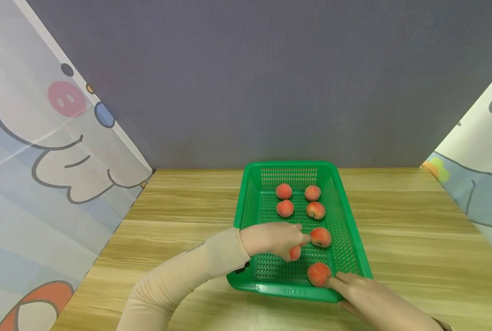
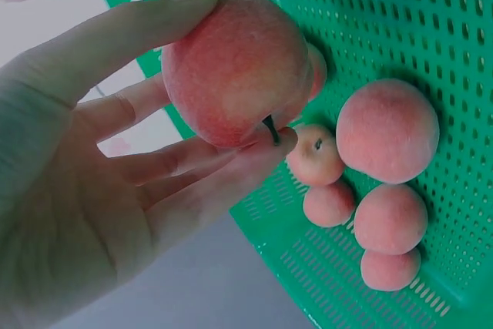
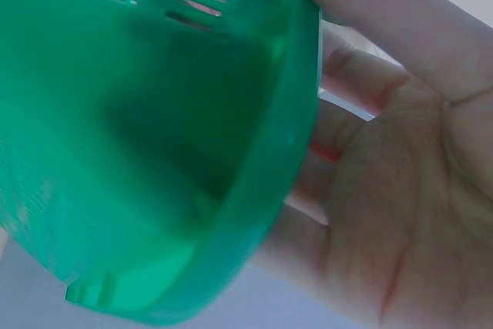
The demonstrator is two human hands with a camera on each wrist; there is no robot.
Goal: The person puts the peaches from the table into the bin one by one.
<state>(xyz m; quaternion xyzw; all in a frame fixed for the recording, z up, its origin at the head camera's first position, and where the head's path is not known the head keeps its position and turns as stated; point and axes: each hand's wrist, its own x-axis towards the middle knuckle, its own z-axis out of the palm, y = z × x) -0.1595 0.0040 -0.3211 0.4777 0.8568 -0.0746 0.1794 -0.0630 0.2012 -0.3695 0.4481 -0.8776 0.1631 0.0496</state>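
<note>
Green basket [image 1: 345,230] rim gripped by right hand [image 1: 370,299]; left hand [image 1: 272,239] fingers [image 2: 139,25] pinch peach [image 2: 235,67].

Tabletop recording booth: wooden table [image 1: 395,220], cartoon-print curtains [image 1: 43,151], grey backdrop [image 1: 271,78]

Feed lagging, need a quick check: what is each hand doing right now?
Left hand: holding a peach between thumb and fingers, over the green basket.
Right hand: gripping the basket's near rim.

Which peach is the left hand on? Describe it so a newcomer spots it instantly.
Start at the green basket on the wooden table. Seven peaches lie in it, roughly in two columns. The one meant is in the left column, third from the back, the only peach pinched between the left hand's fingers and half hidden by them.
</note>
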